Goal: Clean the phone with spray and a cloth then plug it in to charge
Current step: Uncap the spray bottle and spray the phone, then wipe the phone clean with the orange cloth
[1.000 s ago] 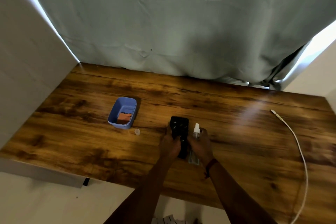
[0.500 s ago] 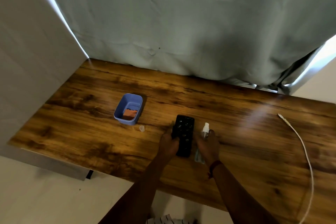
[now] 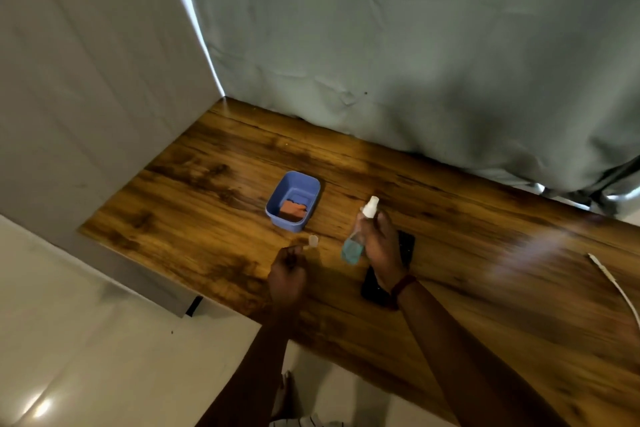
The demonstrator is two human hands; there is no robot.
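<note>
Right hand (image 3: pixel 381 250): fingers wrapped round the small clear spray bottle of teal liquid (image 3: pixel 352 248). The bottle is raised off the wooden counter (image 3: pixel 207 211) and tilted, white nozzle up, presumably ready to spray.

The black slab phone (image 3: pixel 407 246) lies flat on the counter directly under that hand and wrist and is partly hidden.

Left hand (image 3: pixel 287 274): fingers curled, tips at the small clear cap (image 3: pixel 312 241). Whether it pinches the cap cannot be told.

The orange cloth (image 3: pixel 292 210) sits folded in the blue plastic tub (image 3: pixel 313 191) just beyond the cap, within reach for wiping.

The white charging cable (image 3: pixel 613 282) lies well apart at the right edge. Judged: the spraying step is in hand; wiping and plugging in are not yet done.
</note>
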